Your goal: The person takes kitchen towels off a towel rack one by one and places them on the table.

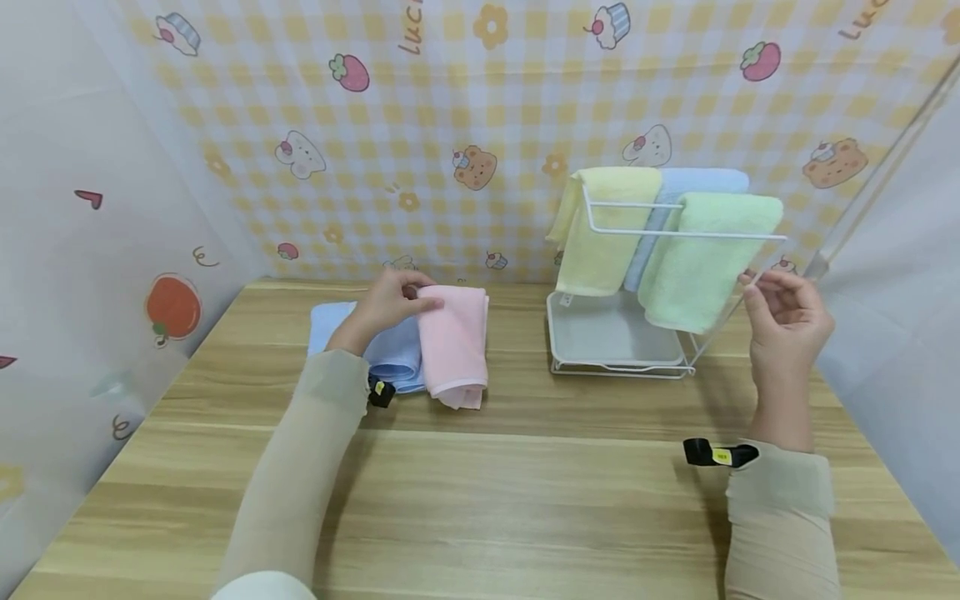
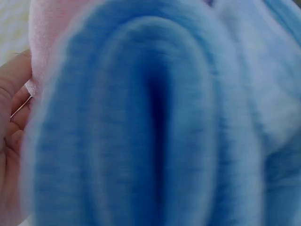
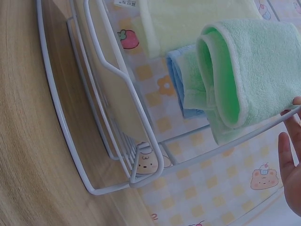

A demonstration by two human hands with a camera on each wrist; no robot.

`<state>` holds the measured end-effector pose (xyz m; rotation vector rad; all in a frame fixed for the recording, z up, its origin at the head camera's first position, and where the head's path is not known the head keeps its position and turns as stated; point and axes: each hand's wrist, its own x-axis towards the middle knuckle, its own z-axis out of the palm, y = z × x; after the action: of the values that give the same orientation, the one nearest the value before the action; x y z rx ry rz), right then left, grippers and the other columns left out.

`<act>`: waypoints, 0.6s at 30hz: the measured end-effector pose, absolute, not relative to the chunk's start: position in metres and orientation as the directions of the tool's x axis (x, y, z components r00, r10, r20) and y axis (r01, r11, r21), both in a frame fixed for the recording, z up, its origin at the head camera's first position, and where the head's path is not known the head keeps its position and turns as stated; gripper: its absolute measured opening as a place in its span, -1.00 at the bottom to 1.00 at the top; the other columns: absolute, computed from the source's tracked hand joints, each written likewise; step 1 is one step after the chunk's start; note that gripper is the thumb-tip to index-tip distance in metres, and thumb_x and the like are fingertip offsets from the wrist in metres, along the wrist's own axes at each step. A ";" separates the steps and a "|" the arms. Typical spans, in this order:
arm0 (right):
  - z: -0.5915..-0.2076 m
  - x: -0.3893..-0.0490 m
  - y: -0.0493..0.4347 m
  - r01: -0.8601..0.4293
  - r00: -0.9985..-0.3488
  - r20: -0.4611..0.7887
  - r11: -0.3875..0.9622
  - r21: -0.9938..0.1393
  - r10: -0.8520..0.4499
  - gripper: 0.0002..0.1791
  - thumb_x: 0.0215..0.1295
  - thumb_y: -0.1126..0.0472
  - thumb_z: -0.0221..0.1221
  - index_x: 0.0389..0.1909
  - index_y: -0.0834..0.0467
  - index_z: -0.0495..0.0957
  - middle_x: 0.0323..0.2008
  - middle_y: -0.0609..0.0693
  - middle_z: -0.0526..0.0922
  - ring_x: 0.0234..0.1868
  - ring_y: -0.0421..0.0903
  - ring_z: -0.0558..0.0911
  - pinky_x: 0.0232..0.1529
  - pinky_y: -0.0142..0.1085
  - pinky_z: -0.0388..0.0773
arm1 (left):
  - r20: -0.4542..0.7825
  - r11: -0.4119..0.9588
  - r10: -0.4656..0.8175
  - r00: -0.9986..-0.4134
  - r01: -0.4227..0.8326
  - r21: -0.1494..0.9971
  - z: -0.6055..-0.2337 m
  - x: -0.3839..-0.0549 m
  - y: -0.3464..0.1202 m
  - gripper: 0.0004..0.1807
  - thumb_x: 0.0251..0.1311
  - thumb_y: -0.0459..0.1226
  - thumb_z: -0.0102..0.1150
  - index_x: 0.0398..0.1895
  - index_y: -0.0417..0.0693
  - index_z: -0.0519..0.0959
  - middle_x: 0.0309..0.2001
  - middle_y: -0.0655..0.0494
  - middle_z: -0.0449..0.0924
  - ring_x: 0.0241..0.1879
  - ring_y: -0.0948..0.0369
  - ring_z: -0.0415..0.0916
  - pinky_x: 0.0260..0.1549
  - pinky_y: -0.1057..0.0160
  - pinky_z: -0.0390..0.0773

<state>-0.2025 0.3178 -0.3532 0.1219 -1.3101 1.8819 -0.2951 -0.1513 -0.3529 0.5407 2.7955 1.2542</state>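
Pink towel (image 1: 453,342), folded and left of center in the head view, is pinched near its top by the left hand (image 1: 386,304), thumb across the front; whether its lower edge touches the desk (image 1: 525,500) cannot be told. Folded blue cloth (image 1: 397,346) lies just beside it, partly behind the left arm. At right of the frame, the right hand (image 1: 787,321) pinches the side bar of a white wire rack (image 1: 618,374), where yellow (image 1: 607,262), blue (image 1: 701,179) and green towels (image 1: 705,271) hang above a pale tray (image 1: 600,333).
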 end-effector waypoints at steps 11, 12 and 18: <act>-0.355 -0.205 0.322 -0.675 -0.654 0.512 -0.122 -0.728 0.557 -0.82 0.14 0.61 0.24 -0.22 0.45 0.61 -0.38 0.08 0.73 -0.23 -0.11 0.75 -0.09 -0.48 0.64 | 0.132 0.565 0.268 -0.954 0.267 0.780 -0.383 -0.312 -0.149 -0.63 0.17 -0.26 0.40 0.03 -0.21 0.66 -0.18 -0.15 0.67 -0.37 0.24 0.52 -0.45 0.42 0.49; -0.355 -0.205 0.322 -0.676 -0.653 0.514 -0.123 -0.726 0.556 -0.82 0.14 0.61 0.24 -0.22 0.45 0.60 -0.38 0.08 0.73 -0.22 -0.11 0.75 -0.09 -0.48 0.64 | 0.135 0.563 0.269 -0.954 0.269 0.781 -0.385 -0.313 -0.148 -0.63 0.18 -0.26 0.40 0.03 -0.21 0.65 -0.16 -0.16 0.67 -0.37 0.24 0.53 -0.45 0.43 0.49; -0.356 -0.206 0.322 -0.675 -0.660 0.507 -0.140 -0.724 0.554 -0.82 0.13 0.61 0.25 -0.21 0.46 0.60 -0.37 0.08 0.72 -0.22 -0.10 0.75 -0.09 -0.47 0.65 | 0.148 0.570 0.266 -0.953 0.279 0.773 -0.398 -0.319 -0.148 -0.63 0.19 -0.23 0.39 0.04 -0.18 0.66 -0.05 -0.18 0.68 -0.33 0.20 0.56 -0.43 0.42 0.49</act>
<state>-0.2058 0.3216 -0.3559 0.1483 -1.2932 1.8971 -0.3188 -0.1480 -0.3978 0.4854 2.7960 1.3815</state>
